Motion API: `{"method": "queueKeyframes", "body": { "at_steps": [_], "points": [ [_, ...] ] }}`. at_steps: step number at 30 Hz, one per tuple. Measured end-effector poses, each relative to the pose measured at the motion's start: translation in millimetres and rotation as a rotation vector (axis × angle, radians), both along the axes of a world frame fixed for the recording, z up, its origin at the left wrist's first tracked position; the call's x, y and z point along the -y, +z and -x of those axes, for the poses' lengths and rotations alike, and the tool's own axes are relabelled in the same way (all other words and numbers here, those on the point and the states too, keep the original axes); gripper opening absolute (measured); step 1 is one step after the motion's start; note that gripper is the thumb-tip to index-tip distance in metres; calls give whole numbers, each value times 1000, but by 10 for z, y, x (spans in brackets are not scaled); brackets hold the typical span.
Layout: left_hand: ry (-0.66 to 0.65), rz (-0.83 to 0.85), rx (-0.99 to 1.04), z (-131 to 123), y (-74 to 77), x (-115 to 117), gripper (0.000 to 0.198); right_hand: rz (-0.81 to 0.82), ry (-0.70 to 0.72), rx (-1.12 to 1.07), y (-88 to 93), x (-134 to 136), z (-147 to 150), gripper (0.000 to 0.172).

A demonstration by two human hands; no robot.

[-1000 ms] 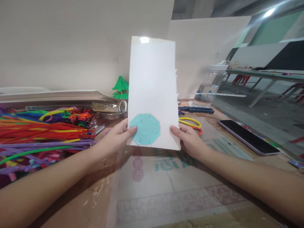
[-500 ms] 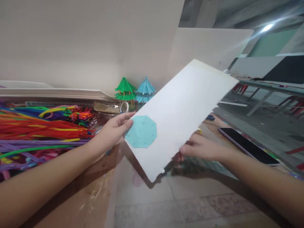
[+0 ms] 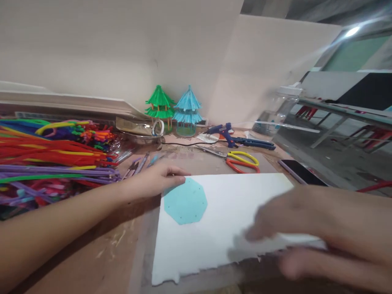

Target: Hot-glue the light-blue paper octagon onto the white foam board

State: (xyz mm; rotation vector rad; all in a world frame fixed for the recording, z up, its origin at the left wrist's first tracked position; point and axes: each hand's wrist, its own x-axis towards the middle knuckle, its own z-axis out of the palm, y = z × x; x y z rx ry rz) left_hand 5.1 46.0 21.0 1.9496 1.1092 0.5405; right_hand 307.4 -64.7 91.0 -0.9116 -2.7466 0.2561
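Note:
A white board [image 3: 226,228] with one ragged edge lies over the table mat, its rough side toward me. On its upper left part is a light blue paper octagon [image 3: 185,202] with small dark dots near its corners. My left hand [image 3: 159,179] pinches both at the board's top left corner, thumb on the octagon. Over the board's right part, my right hand [image 3: 330,228] is blurred by motion; its thumb and fingers are spread apart, and nothing shows held in them. Just beyond the board lie scissors [image 3: 241,161] with yellow and red handles.
Colourful pipe cleaners [image 3: 52,151] are heaped at the left. Behind stand a green model pavilion [image 3: 159,102] and a blue one [image 3: 187,108]. A glue gun [image 3: 225,131], blue pliers-like tool [image 3: 255,143], clear plastic jar [image 3: 283,108] and phone [image 3: 301,171] sit toward the right.
The board with the octagon has swung from a raised tilt down toward the table, uncovering the scissors and glue gun. My right hand has moved right and nearer, off the ragged edge.

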Motion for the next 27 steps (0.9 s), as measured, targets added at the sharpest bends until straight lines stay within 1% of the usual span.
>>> {"method": "queueKeyframes", "body": {
  "at_steps": [1, 2, 4, 6, 8, 11, 13, 19, 22, 25, 27],
  "points": [
    [-4, -89, -38, -17, -40, 3, 43, 34, 54, 31, -29, -118, 70, 40],
    [-9, -181, -69, -29, -73, 5, 45, 9, -5, 51, -69, -248, 139, 32],
    [-27, -331, -105, -30, -111, 4, 49, -57, -102, 117, -177, -499, 254, 25],
    [-70, -408, -140, 0, -109, -2, 50, -42, -180, 211, -285, -685, 320, 18],
    [-126, -445, -196, 43, -84, -10, 50, 22, -217, 273, -357, -786, 341, 16],
    [-201, -470, -293, 85, -58, -18, 55, 88, -244, 307, -383, -828, 330, 17],
    [-203, -470, -318, 84, -69, -21, 56, 87, -238, 303, -381, -831, 317, 18],
    [-120, -504, -245, 32, -129, -31, 35, 53, -208, 303, -418, -853, 294, 17],
    [-167, -549, -246, 22, -104, -23, 25, 38, -192, 302, -434, -862, 285, 17],
    [-231, -617, -256, 25, -68, -8, 24, 34, -183, 301, -436, -865, 279, 18],
    [-246, -630, -269, 30, -55, -1, 21, 36, -189, 302, -435, -867, 277, 19]
  ]
}}
